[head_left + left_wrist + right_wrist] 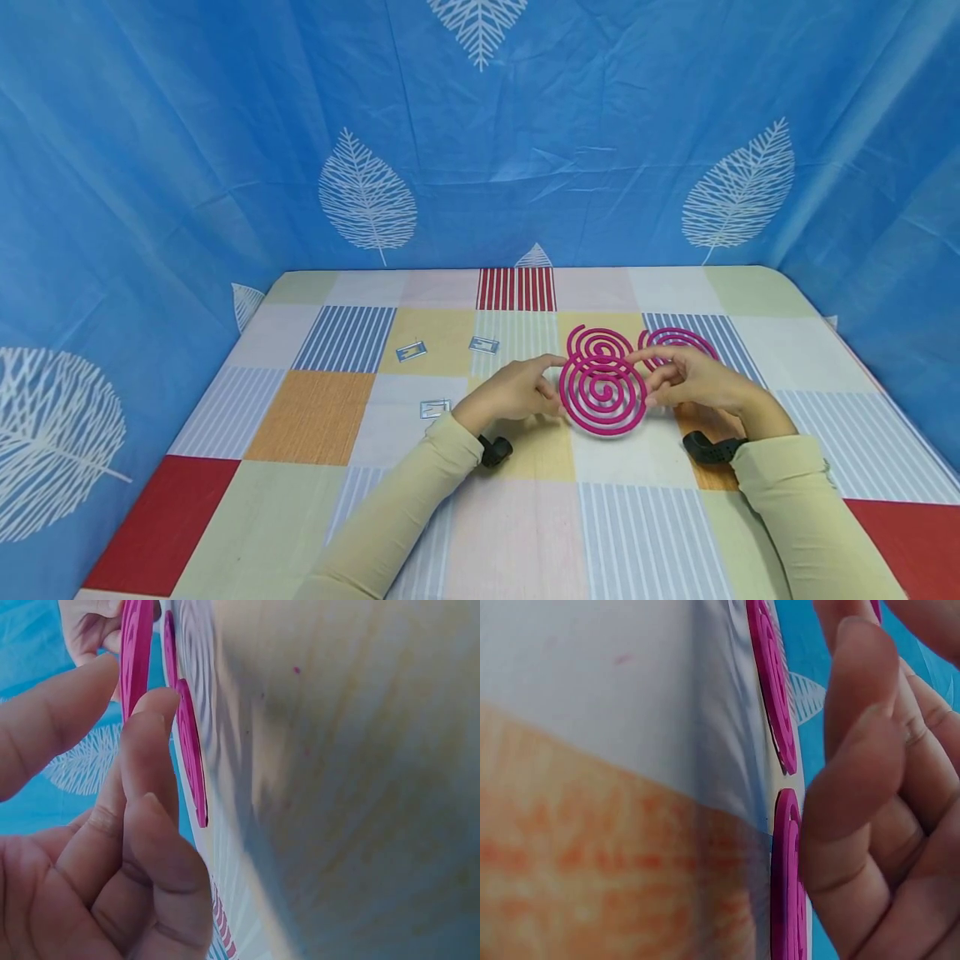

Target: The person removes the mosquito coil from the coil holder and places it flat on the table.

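Note:
A magenta mosquito coil (604,432) is held between both hands, tilted and raised above the cloth. My left hand (517,388) pinches its left edge; in the left wrist view the coil (135,660) appears edge-on between thumb and fingertip. At the opposite edge my right hand (701,382) pinches the rim, though the right wrist view mostly hides that contact. Behind the held one lies a second mosquito coil (603,331), partly covered by it. A third mosquito coil (678,331) rests behind the right hand, also partly hidden.
Three small flat metal pieces with cut-outs lie on the left: one piece (411,352), another piece (483,345) and a nearer piece (435,408) beside the left wrist. A patchwork cloth (300,417) covers the table. Blue leaf-print curtains (600,125) enclose its back and sides.

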The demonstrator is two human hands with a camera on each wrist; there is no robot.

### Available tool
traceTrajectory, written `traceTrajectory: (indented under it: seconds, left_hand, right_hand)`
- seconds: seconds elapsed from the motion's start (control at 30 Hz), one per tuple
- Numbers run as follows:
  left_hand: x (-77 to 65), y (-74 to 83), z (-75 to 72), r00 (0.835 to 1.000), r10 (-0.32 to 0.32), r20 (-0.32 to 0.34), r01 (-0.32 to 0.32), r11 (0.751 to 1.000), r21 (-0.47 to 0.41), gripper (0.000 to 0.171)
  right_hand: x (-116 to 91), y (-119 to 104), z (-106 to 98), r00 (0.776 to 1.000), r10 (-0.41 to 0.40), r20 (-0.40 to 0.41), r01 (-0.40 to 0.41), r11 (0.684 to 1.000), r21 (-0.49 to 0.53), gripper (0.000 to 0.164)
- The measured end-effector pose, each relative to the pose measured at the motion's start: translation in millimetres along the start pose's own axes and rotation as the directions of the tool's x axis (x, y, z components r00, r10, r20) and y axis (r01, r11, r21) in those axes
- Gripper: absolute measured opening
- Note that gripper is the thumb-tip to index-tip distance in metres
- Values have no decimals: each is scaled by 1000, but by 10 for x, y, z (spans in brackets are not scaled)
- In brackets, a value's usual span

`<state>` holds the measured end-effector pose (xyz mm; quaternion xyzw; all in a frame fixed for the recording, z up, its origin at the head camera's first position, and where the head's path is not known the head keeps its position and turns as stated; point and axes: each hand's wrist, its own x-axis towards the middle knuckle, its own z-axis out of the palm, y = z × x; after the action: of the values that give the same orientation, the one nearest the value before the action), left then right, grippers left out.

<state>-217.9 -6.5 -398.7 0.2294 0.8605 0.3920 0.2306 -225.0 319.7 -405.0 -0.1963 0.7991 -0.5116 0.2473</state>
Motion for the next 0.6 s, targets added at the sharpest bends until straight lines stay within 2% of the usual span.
traceTrajectory:
  seconds: [0.2,0.43,0.6]
  left_hand:
    - [9,-6,46,999,-31,30,32,999,-28,75]
    - [21,-22,87,998,-34,44,35,999,-13,68]
    - [15,-25,85,998,-22,56,21,1000,8,62]
  right_hand:
    - [-2,19,6,999,2,39,-2,1000,-9,63]
    - [-5,49,2,993,-63,95,68,997,-48,58]
    - [-16,50,5,994,-21,107,26,999,-47,60]
